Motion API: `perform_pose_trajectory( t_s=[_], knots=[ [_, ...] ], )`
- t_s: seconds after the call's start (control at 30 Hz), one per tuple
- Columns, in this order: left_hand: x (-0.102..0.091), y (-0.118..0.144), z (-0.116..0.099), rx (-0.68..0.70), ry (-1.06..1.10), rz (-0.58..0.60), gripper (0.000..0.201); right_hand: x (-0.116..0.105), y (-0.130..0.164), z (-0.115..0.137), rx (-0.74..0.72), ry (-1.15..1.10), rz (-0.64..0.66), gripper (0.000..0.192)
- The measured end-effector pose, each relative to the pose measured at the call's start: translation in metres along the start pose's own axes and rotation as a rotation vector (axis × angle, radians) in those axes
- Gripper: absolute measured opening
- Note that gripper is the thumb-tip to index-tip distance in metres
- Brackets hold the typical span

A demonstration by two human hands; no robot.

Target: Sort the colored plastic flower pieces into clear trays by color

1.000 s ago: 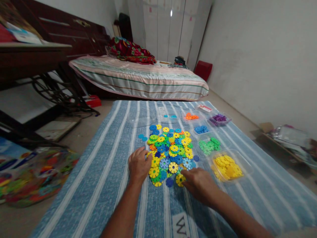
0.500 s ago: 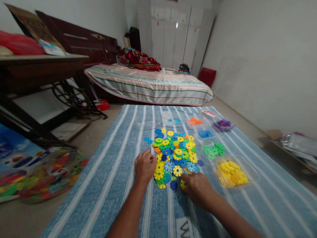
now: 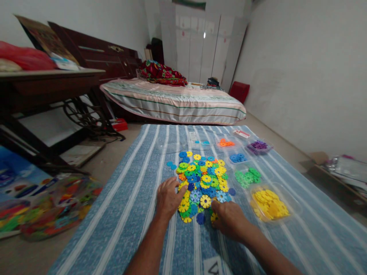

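A pile of flat plastic snowflake discs (image 3: 202, 179) in yellow, green and blue lies on a blue striped cloth (image 3: 129, 214). My left hand (image 3: 168, 198) rests palm down on the pile's near left edge, fingers spread over yellow discs. My right hand (image 3: 229, 217) lies on the near right edge, fingers curled over a yellow disc (image 3: 213, 217); whether it grips the disc is hidden. Clear trays to the right hold sorted discs: yellow (image 3: 269, 204), green (image 3: 247, 176), blue (image 3: 237, 157), orange (image 3: 225, 143) and purple (image 3: 259, 145).
A bed (image 3: 174, 101) stands beyond the cloth. A dark table with iron legs (image 3: 48, 88) is at the left. A bag of colourful toy parts (image 3: 54, 206) lies on the floor at the left. Boxes and plastic (image 3: 338, 166) sit by the right wall.
Both hands have stayed at the pile's near edge. The right hand has drawn slightly nearer over a yellow disc. The view has shifted a little to the left and down.
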State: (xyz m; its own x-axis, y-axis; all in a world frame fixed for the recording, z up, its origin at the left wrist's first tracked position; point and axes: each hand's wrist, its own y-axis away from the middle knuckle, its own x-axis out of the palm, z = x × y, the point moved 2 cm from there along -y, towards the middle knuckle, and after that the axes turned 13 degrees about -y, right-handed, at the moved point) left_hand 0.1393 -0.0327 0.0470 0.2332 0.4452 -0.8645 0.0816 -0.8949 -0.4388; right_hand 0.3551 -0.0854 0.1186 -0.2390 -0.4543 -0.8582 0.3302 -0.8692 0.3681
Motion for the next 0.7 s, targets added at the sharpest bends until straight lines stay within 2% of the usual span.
perform_pose_trajectory(
  t_s=[0.17,0.43,0.7],
  knots=[
    [0.001,0.001,-0.001,0.031,0.032,0.021,0.018,0.001,0.000,-0.004,0.063,0.028,0.013,0.039],
    [0.001,-0.001,-0.001,0.021,0.119,-0.008,0.017,0.001,0.008,-0.005,0.062,0.017,0.048,0.023],
    [-0.002,-0.003,0.002,-0.063,0.278,0.003,0.021,0.006,0.020,-0.006,0.043,-0.043,0.070,0.019]
  ],
)
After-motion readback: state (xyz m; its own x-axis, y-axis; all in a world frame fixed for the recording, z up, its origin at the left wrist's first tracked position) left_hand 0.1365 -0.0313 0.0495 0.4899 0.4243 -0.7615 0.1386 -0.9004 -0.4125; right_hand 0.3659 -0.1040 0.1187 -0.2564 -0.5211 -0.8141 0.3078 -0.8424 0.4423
